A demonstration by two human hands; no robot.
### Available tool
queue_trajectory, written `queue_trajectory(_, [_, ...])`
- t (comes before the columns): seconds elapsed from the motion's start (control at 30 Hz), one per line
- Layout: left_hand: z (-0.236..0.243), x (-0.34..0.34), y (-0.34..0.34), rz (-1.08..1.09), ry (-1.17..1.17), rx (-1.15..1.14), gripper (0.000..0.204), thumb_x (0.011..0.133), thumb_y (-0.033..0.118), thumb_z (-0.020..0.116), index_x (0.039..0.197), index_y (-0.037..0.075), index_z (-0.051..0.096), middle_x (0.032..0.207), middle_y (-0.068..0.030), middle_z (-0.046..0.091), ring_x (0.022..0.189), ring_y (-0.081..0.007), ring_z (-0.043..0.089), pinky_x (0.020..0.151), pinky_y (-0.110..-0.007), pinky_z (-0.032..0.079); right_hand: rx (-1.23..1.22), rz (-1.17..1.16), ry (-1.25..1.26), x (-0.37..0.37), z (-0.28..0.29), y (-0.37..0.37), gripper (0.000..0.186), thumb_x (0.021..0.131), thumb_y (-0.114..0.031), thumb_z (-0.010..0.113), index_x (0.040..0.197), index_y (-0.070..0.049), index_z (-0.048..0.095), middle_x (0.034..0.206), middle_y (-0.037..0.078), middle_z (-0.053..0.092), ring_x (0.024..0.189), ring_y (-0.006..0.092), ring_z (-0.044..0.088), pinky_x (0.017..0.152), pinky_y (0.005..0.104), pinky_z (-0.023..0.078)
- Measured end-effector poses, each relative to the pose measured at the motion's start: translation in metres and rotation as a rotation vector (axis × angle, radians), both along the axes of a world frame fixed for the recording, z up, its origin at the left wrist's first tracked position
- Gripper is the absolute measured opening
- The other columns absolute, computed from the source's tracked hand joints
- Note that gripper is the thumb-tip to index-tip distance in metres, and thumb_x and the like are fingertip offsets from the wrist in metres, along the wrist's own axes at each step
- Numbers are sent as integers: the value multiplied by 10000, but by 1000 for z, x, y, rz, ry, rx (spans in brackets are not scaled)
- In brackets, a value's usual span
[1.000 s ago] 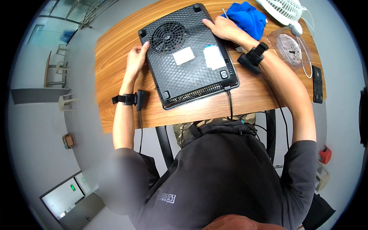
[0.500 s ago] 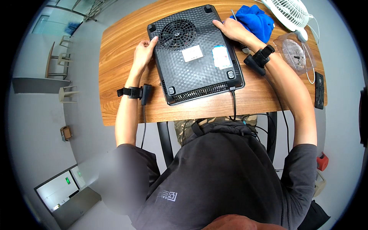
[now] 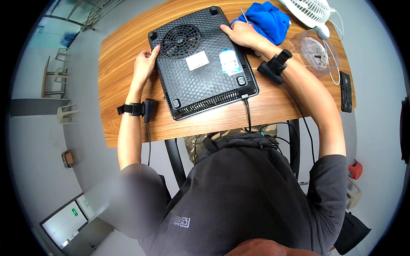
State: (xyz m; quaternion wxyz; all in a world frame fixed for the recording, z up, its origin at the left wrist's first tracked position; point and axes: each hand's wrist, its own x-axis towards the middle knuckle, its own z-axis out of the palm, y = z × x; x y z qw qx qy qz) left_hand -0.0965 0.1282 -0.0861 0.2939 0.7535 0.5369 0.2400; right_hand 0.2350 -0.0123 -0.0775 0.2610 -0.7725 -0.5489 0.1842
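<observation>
A black induction cooker [image 3: 194, 83] lies upside down on the wooden table [image 3: 124, 85], turned slightly askew. Its underside faces up, with a round fan vent [image 3: 181, 41], a white label [image 3: 197, 60], a blue-and-white sticker [image 3: 230, 62] and a rubber foot near each corner. My left hand [image 3: 146, 65] grips the left edge, thumb against the rim beside the vent. On the opposite edge, near the far right corner, my right hand [image 3: 244, 35] is closed with its thumb on top. The fingers' undersides are hidden. A black cord [image 3: 248, 112] leaves the near side.
Beyond my right hand lies a bunched blue cloth [image 3: 268, 21], with a thin metal shaft [image 3: 244, 16] beside it. A white fan [image 3: 309, 10], a clear plastic package [image 3: 318, 53] and a black slim case [image 3: 346, 91] occupy the right side. Wrist-strap cables hang along both forearms.
The whole view has shifted, so table, cooker and hands appear farther left and slightly turned. Both hands keep their places on the cooker's edges.
</observation>
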Motion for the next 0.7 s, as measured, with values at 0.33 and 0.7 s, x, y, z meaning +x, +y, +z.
queue_trajectory(0.33, [12,3,-8,1,77,-10,672,879,632,673,955,-36,681,786,-120,705,670,-184,678,649,-313,535,-16,4,-91,-4,4,0,763,978,-584,504,1059,157,666,1083,350,670,1057,459,652,954,476,505])
queue_trajectory(0.7, [19,5,-3,-87,319,214,690,937,596,582,1014,-81,694,899,-297,714,926,-406,717,848,-439,546,32,-37,-245,-26,-8,-9,792,980,-591,504,1269,145,558,1190,393,591,1237,475,495,1073,493,404])
